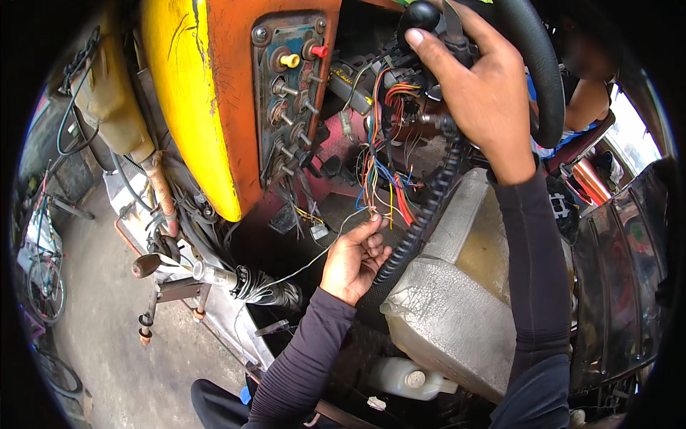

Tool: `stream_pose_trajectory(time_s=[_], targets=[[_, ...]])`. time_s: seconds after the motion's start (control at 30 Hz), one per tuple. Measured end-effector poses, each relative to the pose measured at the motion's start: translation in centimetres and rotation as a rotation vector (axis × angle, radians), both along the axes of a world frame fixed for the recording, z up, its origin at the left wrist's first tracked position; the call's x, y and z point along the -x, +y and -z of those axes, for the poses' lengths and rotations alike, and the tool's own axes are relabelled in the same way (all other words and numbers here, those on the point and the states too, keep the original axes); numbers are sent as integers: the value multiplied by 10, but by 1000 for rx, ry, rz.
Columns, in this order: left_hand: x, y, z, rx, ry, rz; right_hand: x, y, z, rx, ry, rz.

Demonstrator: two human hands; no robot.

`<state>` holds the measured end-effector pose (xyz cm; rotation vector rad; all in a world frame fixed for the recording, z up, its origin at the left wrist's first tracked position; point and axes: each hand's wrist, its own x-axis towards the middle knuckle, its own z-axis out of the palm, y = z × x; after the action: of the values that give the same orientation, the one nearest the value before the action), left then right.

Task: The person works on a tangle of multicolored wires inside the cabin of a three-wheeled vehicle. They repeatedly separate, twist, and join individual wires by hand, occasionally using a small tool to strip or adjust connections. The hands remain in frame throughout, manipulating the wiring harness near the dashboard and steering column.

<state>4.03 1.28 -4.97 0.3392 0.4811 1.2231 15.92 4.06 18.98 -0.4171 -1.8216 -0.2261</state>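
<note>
My left hand [355, 259] is closed in a pinch at the lower ends of a bundle of loose coloured wires [374, 168]. A thin pale wire [304, 267] runs from its fingertips down to the left. Higher up, my right hand [486, 89] curls round a dark part beside the steering wheel [547, 79]. Its thumb lies against a round black knob [420, 16], and what the fingers grip is mostly hidden. A black coiled cable [429, 196] hangs from below that hand, passing just right of my left hand.
Left of the wires stands an orange and yellow panel with several toggle switches [282, 111]. A worn grey seat [450, 307] is at the right, with a plastic jug [411, 379] below it. A lever handle [148, 266] juts out at left. Another person [593, 107] is at upper right.
</note>
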Motion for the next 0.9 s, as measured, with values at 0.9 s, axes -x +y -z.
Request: stream_pose_trajectory(time_s=[0.9], targets=[[-2,-11,-5,-37,-2,15,-82,-32,118,1085,-574,-10]])
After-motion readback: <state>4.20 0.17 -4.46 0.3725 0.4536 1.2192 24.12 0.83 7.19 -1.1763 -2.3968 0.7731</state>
